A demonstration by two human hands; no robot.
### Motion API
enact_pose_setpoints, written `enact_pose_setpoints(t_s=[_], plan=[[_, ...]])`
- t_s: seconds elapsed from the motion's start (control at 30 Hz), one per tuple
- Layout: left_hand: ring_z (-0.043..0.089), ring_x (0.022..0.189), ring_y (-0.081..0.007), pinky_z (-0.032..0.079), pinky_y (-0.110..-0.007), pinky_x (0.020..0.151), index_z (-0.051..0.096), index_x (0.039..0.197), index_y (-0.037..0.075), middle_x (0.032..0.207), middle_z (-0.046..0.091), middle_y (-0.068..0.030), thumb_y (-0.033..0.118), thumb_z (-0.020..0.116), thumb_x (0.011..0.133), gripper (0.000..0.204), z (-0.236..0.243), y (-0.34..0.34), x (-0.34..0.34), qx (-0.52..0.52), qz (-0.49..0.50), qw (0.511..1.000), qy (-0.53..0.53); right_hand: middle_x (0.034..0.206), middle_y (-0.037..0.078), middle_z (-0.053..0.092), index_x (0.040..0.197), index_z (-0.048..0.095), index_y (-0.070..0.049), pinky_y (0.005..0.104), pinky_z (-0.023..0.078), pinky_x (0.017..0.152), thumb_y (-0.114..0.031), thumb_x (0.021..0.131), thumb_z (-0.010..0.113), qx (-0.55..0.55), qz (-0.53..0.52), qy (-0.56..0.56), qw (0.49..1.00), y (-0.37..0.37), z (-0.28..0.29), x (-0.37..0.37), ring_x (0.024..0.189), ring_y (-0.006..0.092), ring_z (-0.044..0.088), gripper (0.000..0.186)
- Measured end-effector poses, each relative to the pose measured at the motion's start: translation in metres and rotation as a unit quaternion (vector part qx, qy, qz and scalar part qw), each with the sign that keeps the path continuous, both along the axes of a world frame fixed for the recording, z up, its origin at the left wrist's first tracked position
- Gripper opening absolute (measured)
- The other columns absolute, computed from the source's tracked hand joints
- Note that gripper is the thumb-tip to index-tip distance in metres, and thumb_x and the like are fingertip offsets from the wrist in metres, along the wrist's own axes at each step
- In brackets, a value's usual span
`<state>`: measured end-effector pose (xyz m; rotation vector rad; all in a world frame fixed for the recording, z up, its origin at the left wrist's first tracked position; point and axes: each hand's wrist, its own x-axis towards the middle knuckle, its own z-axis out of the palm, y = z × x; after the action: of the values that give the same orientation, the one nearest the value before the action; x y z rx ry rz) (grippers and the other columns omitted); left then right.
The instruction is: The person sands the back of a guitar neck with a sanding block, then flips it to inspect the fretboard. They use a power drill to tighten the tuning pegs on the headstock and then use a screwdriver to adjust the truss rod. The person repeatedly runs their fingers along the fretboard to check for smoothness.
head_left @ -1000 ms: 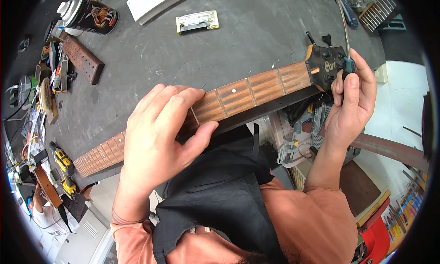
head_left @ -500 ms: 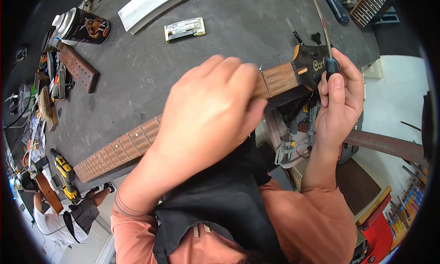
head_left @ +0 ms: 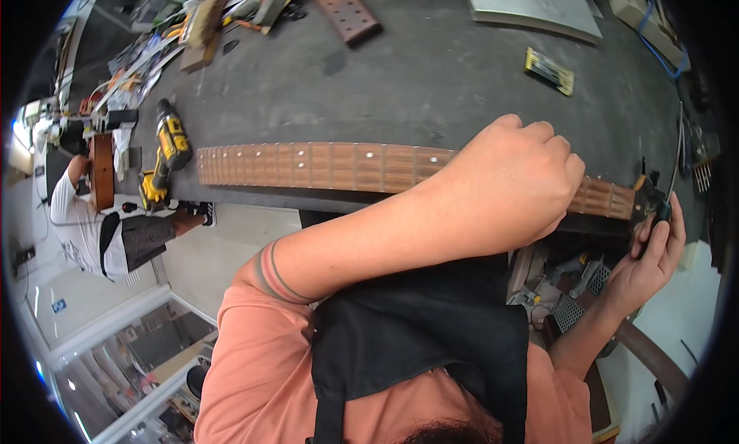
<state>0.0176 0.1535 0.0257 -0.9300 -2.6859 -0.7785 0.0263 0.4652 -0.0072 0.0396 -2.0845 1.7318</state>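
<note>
A guitar neck with a brown fretboard and pale dot inlays lies along the near edge of the bench. My left hand is closed in a fist over its right-hand part, knuckles up; whatever the fingers hold is hidden beneath them. Beside the dark headstock at the far right, my right hand grips the dark handle of a screwdriver. Its long thin shaft points away from me. Much of the headstock is lost at the picture's rim.
A yellow and black cordless drill lies past the neck's left end. On the bench's far side are a drilled wooden block, a metal bar and a small yellow-edged pack. Another person holds a brown wooden piece at far left.
The view has swung left, so the neck now lies nearly level and both hands appear farther right. The right hand keeps its hold on the screwdriver; the left stays closed over the neck.
</note>
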Motion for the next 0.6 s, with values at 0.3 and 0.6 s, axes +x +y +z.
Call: enact_pose_setpoints(t_s=[0.3,0.6], plan=[[0.074,0.100,-0.0296,0.056,-0.045,0.088,0.071,0.102,0.008,0.097,0.072,-0.0069,0.029,0.094,0.087,0.035,0.001,-0.069,0.029,-0.011,0.027,1.000,0.003,0.102,0.000,0.062,0.161,0.065,0.008,0.0210,0.033,0.063,-0.012,0.124,0.058,0.024,0.035,0.013,0.999,-0.045,-0.001,-0.003,0.081,0.0035,0.046,0.043],[0.074,0.106,-0.0301,0.054,-0.045,0.096,0.075,0.115,0.008,0.104,0.074,-0.0062,0.029,0.095,0.088,0.039,0.002,-0.110,0.047,-0.016,0.050,0.998,-0.015,0.103,0.000,0.062,0.161,0.065,0.008,0.0208,0.033,0.062,-0.013,0.123,0.061,0.044,0.057,0.000,0.997,-0.068,0.003,0.003,0.079,0.0025,0.045,0.044]])
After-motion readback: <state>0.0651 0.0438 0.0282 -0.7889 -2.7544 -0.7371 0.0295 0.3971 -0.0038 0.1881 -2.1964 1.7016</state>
